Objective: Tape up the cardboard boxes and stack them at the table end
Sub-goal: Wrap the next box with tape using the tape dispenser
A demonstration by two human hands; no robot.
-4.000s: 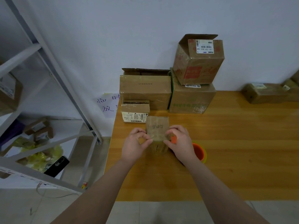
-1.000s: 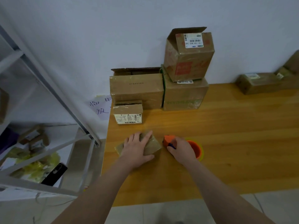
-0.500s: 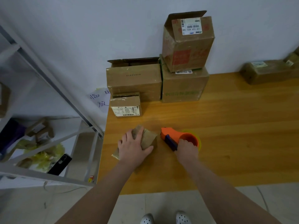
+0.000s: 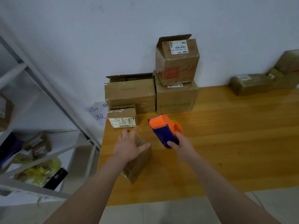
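Resting left hand (image 4: pixel 129 147), fingers spread flat, on small cardboard box (image 4: pixel 137 167) at lower centre of frame, near left edge of table (image 4: pixel 234 143); just right of it, gripping orange-and-blue tape dispenser (image 4: pixel 163 128) in right hand (image 4: pixel 181 145).

Bare left hand (image 4: pixel 129 147), bare right hand (image 4: pixel 181 145), forearms bare up to the frame's edge

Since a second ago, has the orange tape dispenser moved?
Yes. The right hand has lifted the tape dispenser off the table, nearer the small labelled box.
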